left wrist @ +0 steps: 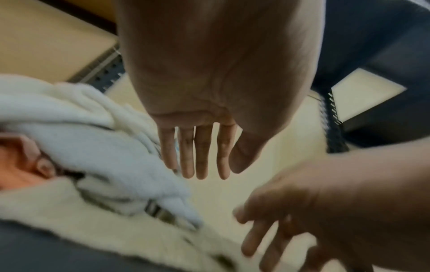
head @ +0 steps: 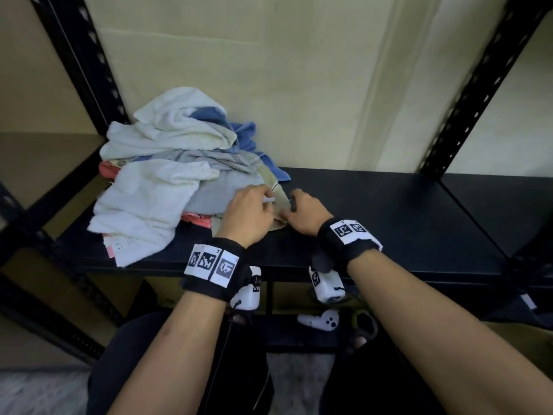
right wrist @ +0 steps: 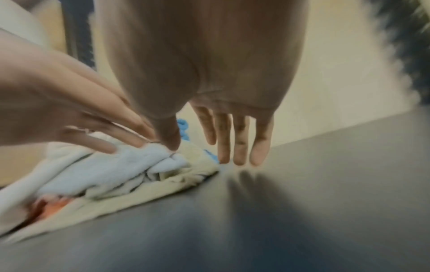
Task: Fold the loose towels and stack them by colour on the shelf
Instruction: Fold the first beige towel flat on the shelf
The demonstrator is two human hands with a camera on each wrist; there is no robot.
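A loose heap of towels [head: 167,175] lies on the left part of the black shelf [head: 389,220]: white, blue [head: 245,133], striped grey, pink [head: 197,218] and a beige towel [head: 276,184] at the heap's right edge. My left hand [head: 263,199] reaches onto a pale grey towel [head: 215,193] with straight fingers. My right hand [head: 294,202] is right beside it at the beige towel's edge. In the right wrist view the right hand [right wrist: 204,154] has straight fingers just above the shelf, its thumb touching the pale grey towel [right wrist: 104,171]. Neither hand grips cloth.
Black perforated uprights [head: 89,70] frame the shelf, with a cream wall behind. The shelf's right half is bare black board. A second black shelf [head: 493,205] adjoins at the right. Below, a white controller [head: 318,320] lies on a lower level.
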